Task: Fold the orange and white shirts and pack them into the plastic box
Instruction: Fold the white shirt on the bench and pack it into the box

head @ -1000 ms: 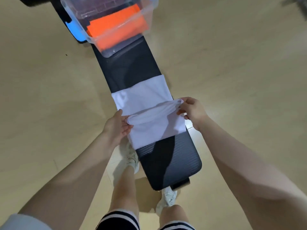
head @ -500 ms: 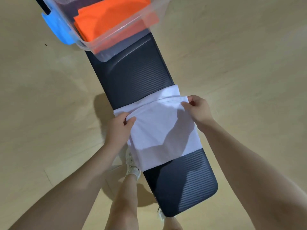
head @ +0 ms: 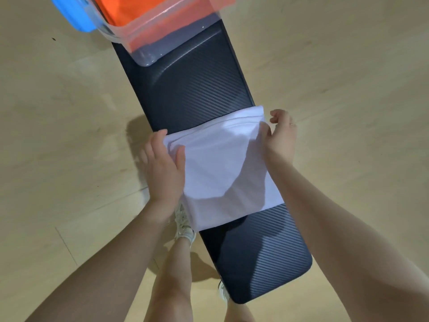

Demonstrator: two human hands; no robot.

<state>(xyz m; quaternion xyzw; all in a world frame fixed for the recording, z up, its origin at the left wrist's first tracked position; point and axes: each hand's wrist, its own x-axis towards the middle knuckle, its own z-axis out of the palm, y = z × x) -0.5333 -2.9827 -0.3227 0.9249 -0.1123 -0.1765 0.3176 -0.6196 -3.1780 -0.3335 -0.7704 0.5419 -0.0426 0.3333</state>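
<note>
Orange shirt [head: 132, 8] already folded inside plastic box [head: 148, 33], upper left of frame. White shirt [head: 222, 168] lay folded mid-frame on black bench [head: 197, 89], unpacked. Left hand [head: 162, 168] rested flat, fingers straight; right hand [head: 281, 135] pinched far corner.

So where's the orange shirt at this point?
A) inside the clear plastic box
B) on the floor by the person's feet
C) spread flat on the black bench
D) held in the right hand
A: the orange shirt lies inside the clear plastic box at the far end of the black bench, while both hands work on the white shirt.
</note>
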